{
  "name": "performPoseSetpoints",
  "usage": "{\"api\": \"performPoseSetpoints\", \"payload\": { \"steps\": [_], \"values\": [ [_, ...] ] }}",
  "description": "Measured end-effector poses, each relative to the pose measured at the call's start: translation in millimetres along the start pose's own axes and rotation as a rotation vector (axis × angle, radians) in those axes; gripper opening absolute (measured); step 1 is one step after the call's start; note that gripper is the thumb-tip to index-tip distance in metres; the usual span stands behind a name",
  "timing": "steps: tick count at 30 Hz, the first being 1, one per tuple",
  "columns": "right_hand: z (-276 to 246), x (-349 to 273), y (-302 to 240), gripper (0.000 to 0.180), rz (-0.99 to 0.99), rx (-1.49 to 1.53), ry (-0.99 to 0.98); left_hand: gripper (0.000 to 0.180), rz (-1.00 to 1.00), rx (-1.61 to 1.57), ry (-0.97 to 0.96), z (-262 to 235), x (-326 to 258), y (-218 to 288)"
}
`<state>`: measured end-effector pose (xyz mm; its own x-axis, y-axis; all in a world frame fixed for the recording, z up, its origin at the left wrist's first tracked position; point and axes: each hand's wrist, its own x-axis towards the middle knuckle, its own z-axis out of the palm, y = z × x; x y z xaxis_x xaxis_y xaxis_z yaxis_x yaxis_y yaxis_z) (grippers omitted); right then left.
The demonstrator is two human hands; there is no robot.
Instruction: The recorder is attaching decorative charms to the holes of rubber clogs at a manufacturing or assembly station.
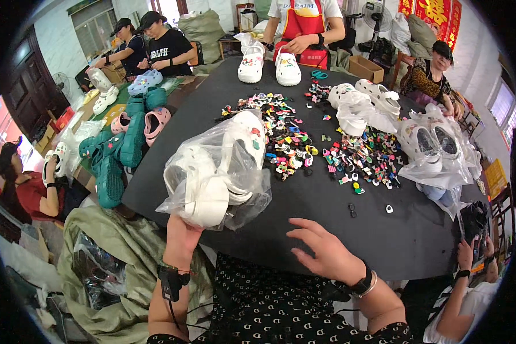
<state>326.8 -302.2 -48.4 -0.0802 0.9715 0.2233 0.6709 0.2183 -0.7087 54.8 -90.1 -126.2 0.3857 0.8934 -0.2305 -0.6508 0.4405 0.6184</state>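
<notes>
A pair of white clogs in a clear plastic bag is held up over the table's near left part. My left hand grips it from below, its fingers mostly hidden by the bag. Coloured charms show on one of the clogs. My right hand hovers at the near table edge with nothing in it, fingers apart and pointing left toward the bag. Beyond the hands, small colourful shoe charms lie in a heap, with a second heap of charms to its right.
More bagged white clogs sit on the black table at right; other white clogs lie farther back. Green clogs are stacked at left. A co-worker in a red apron handles white clogs opposite. A woven sack stands at lower left.
</notes>
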Motion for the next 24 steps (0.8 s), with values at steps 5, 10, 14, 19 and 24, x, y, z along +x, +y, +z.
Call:
{"api": "performPoseSetpoints", "payload": {
  "steps": [5,10,14,19,24],
  "values": [
    [20,38,-7,0.041,-0.263,0.049,-0.114,0.039,0.144,0.237,0.084,6,-12,12],
    [40,81,-1,0.055,-0.179,0.017,0.014,0.041,0.242,0.405,0.160,27,-23,21],
    [44,96,26,0.032,-0.183,-0.159,-0.038,0.042,0.387,0.579,0.061,23,-21,22],
    [32,118,49,0.052,-0.170,-0.200,0.011,0.045,0.340,0.572,0.103,14,-13,40],
    [-19,88,6,0.025,-0.362,-0.262,0.070,0.054,0.426,0.663,0.006,17,-5,34]
  ]
}}
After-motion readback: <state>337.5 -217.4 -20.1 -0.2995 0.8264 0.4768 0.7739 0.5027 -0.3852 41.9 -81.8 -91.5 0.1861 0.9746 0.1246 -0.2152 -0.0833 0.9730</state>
